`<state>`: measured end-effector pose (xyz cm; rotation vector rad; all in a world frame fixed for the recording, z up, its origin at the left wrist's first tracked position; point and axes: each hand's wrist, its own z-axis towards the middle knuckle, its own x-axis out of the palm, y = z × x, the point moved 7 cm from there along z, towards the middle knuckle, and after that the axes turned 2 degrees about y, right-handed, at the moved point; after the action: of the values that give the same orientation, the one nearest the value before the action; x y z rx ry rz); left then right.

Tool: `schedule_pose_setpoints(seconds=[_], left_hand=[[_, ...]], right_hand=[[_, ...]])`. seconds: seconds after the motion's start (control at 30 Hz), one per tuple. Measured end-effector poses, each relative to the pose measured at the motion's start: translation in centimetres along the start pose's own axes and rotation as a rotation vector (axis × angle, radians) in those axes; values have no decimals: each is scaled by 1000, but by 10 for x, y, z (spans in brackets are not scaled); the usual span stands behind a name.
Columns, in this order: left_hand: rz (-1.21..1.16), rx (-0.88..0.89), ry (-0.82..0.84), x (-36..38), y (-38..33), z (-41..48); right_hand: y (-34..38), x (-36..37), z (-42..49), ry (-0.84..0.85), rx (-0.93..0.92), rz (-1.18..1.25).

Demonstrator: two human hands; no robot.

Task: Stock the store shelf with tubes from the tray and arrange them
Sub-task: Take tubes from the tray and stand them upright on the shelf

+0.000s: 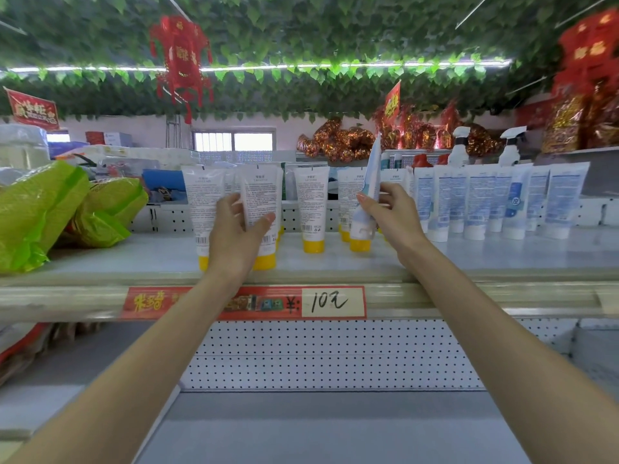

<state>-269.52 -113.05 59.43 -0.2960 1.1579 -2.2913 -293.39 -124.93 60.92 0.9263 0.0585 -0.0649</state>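
On the shelf point(335, 259), I read green bags point(40, 212) at 9 o'clock and a row of white-capped tubes point(502, 199) at 3 o'clock. Yellow-capped tubes point(311, 202) stand between them. My left hand point(234, 239) has its fingers point(231, 200) curled round the front tube point(259, 195), which stands upright. My right hand point(393, 216) grips a tilted tube point(370, 182), cap down, among the yellow-capped ones.

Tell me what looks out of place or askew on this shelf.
One white-capped tube, gripped by the right hand, leans tilted among the upright yellow-capped tubes, apart from the matching white-capped row to its right. The left hand grips a front yellow tube. Nothing looks spilled or damaged.
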Motion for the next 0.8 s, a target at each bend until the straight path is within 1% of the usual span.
schedule_pose_setpoints(seconds=[0.07, 0.1, 0.2, 0.27, 0.37, 0.47, 0.53, 0.6, 0.63, 0.7, 0.73, 0.8], left_hand=[[41, 26, -45, -3, -7, -5], [101, 52, -82, -5, -13, -8], [294, 188, -190, -5, -37, -26], [328, 280, -200, 4, -54, -38], [348, 356, -83, 34, -68, -44], [394, 331, 132, 80, -63, -48], [490, 291, 293, 113, -53, -54], [661, 283, 416, 140, -39, -63], [776, 307, 438, 150, -34, -67], [992, 390, 385, 158, -27, -71], [1056, 416, 346, 159, -25, -72], [1117, 411, 320, 160, -21, -71]], right_hand=[[5, -3, -3, -32, -9, -16], [10, -5, -5, -54, -23, -31], [22, -19, -12, -109, -61, -54], [25, -32, -15, -126, -57, -64], [22, -59, -21, -138, -35, -102], [12, -94, -22, -152, 20, -191], [3, -120, -20, -173, 77, -268], [-7, -141, -17, -176, 143, -327], [-12, -148, -16, -162, 176, -347], [-21, -157, -11, -121, 231, -350], [-24, -159, -8, -98, 249, -332], [-28, -158, 0, -42, 276, -301]])
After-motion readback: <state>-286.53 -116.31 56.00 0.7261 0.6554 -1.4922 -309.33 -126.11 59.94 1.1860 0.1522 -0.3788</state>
